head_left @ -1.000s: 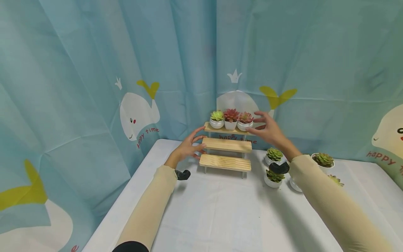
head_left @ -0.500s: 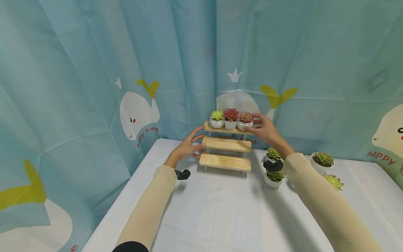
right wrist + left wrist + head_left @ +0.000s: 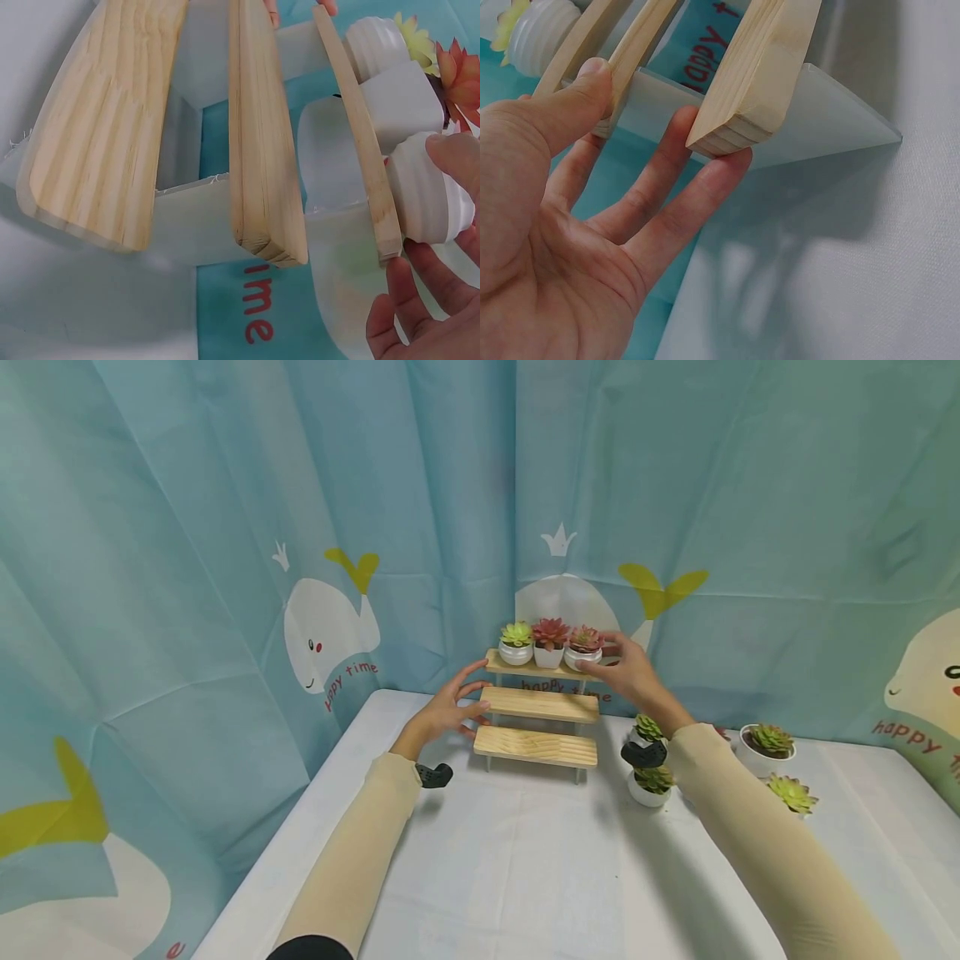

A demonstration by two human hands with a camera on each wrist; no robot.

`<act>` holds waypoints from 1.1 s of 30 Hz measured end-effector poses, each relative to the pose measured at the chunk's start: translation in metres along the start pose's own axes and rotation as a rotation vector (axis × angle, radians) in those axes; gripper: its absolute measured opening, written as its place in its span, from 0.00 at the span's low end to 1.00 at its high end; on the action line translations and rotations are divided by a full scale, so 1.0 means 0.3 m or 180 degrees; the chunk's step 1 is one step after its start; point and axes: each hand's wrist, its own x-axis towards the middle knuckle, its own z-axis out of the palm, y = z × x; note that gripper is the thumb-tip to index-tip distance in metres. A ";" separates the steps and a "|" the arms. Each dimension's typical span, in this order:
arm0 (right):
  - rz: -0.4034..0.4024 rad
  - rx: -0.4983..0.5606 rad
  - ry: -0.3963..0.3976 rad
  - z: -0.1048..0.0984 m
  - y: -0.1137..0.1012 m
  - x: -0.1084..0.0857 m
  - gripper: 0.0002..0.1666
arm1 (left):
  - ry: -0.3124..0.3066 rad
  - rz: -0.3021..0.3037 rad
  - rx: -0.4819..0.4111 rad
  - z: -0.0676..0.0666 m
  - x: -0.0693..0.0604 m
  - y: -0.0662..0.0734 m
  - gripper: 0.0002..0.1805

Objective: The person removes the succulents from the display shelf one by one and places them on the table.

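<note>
The pot with the reddish plant stands at the right end of the top board of a three-step rack. It sits inside the right hand's grip, pinched between thumb and fingers, with the thumb across its front. A square pot stands just beside it on the side away from the grip, and a round pot with a green plant stands farther left on that board.

The left hand is at the rack's left end, fingers spread, well apart from the pinched pot. The left wrist view shows its contacts better than the head view: the thumb lies against the middle board, and two fingertips meet the end of the bottom board. That view also shows a pale side panel reaching down to the worktop.

Only the right wrist view shows a fingertip at the end of the top board, right by the pot's base. Only the head view takes in the potted plants on the worktop at right, some partly hidden by the right sleeve.
</note>
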 end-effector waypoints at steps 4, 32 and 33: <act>0.0015 0.0007 0.0008 0.002 -0.002 0.000 0.48 | 0.0006 0.0009 0.0009 0.001 -0.004 0.003 0.42; -0.0023 0.0009 0.0004 0.005 0.003 -0.003 0.48 | 0.0002 -0.0015 -0.0038 -0.001 -0.001 0.006 0.42; -0.0018 0.0009 0.0006 0.004 0.003 -0.003 0.48 | 0.0001 -0.0012 -0.0040 0.000 -0.001 0.006 0.42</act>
